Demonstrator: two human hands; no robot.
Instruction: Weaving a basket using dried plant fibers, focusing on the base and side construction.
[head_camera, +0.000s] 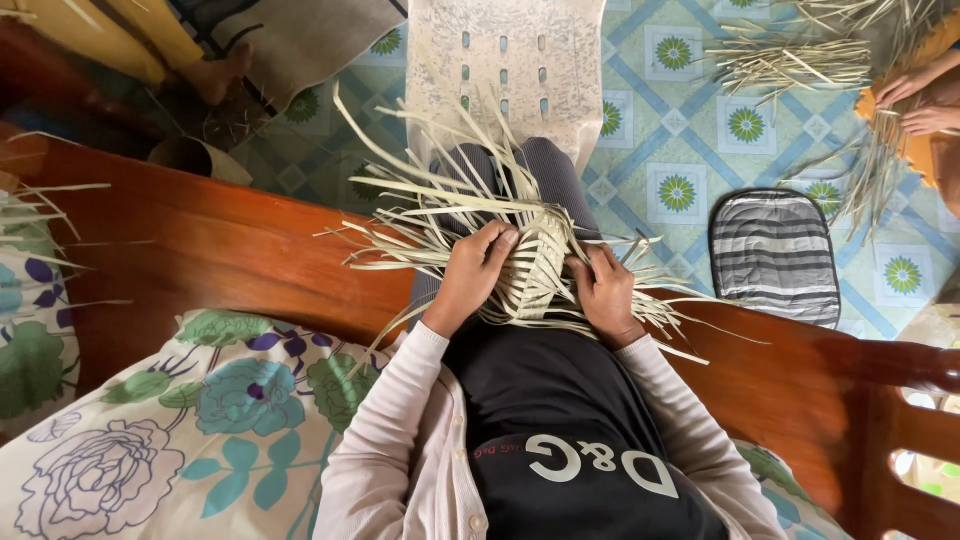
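Pale, dry palm-leaf strips make up a partly woven piece (535, 270) held in the lap of a seated person, seen from above. Their left hand (473, 272) is closed over the left edge of the weave, fingers curled and pinching strips. Their right hand (603, 290) grips the right edge the same way, fingers bent around the strips. Both hands touch the woven piece, which rests between them on dark trousers. Loose strip ends (420, 215) fan out from the weave to the left, to the right and toward the far side. Pale pink sleeves (395, 420) cover both arms, worn over a dark top.

Around the person runs a polished reddish wooden bench edge (250, 250). Near left lies a cushion (200, 430) printed with large green and purple flowers. Beyond the knees, a pale patterned plastic chair back with slots (505, 60) stands on a blue and white tiled floor (680, 150) with green flower motifs. To the right on the floor lies a grey striped padded mat (775, 255). At far right, another person's hands (915, 100) handle a loose bundle of similar strips (790, 60). At far left, a bare foot (225, 70) of someone else shows
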